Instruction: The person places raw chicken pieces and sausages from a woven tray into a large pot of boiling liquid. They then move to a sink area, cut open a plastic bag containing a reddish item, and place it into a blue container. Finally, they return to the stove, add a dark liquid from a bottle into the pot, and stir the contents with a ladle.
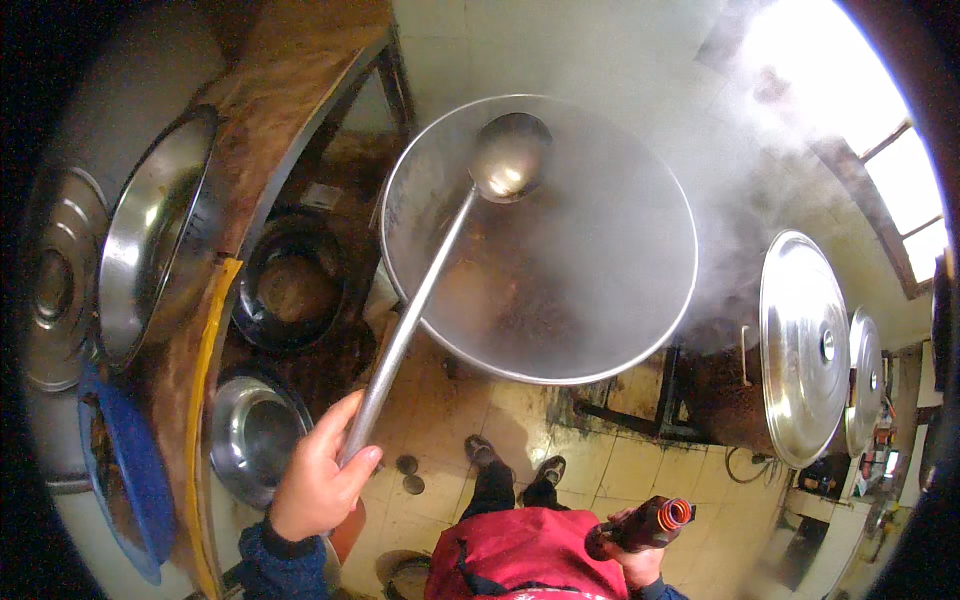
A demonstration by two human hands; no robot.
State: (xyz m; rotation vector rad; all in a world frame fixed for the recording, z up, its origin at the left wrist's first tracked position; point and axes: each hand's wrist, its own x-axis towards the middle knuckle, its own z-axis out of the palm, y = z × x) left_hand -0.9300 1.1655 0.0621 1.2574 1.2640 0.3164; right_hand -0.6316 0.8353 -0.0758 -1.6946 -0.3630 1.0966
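Observation:
A large metal pot point(559, 379) full of steam stands before me. My left hand point(322, 465) grips the handle of a long metal ladle point(510, 161), whose bowl is over the far part of the pot's opening; steam blurs whether it touches the contents. Low at the right, in front of my red apron point(525, 551), my right hand point(637, 559) is closed around a dark bottle point(637, 525) with a red ring at its neck. The bottle's mouth points up toward the camera. Brownish contents show faintly through the steam.
At left, a wooden table point(262, 157) bears a metal basin point(142, 262) and a blue basin point(139, 480). Beneath it are a dark basin point(289, 289) and a metal bowl point(262, 435). Lidded pots stand at right, one with a large metal lid point(802, 360). Steam drifts toward the window point(847, 82).

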